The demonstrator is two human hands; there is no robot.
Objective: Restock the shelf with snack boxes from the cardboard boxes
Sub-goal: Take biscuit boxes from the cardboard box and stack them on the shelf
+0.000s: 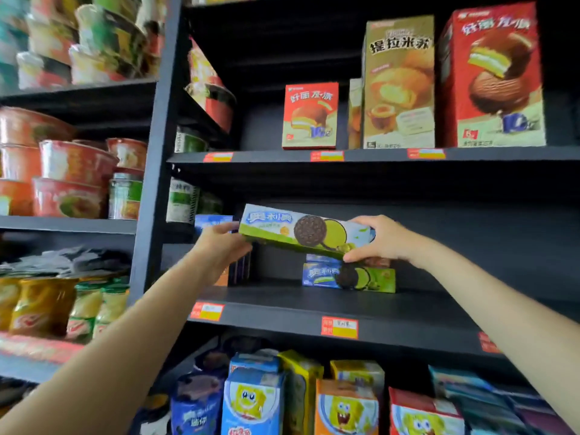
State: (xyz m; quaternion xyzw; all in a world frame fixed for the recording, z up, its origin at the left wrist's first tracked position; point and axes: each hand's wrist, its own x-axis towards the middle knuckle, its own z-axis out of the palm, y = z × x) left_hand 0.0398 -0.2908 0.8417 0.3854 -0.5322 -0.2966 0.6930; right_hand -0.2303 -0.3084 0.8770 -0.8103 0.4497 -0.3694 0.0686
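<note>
Green-and-blue cardboard cookie box is gripped at both ends by the left hand and right hand, tilted above matching stacked boxes on the dark shelf.

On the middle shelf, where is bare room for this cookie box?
Bare board lies right of the green cookie boxes, and between them and the dark boxes at left. The left end is crowded. Both hands, left and right, hold the box.
</note>
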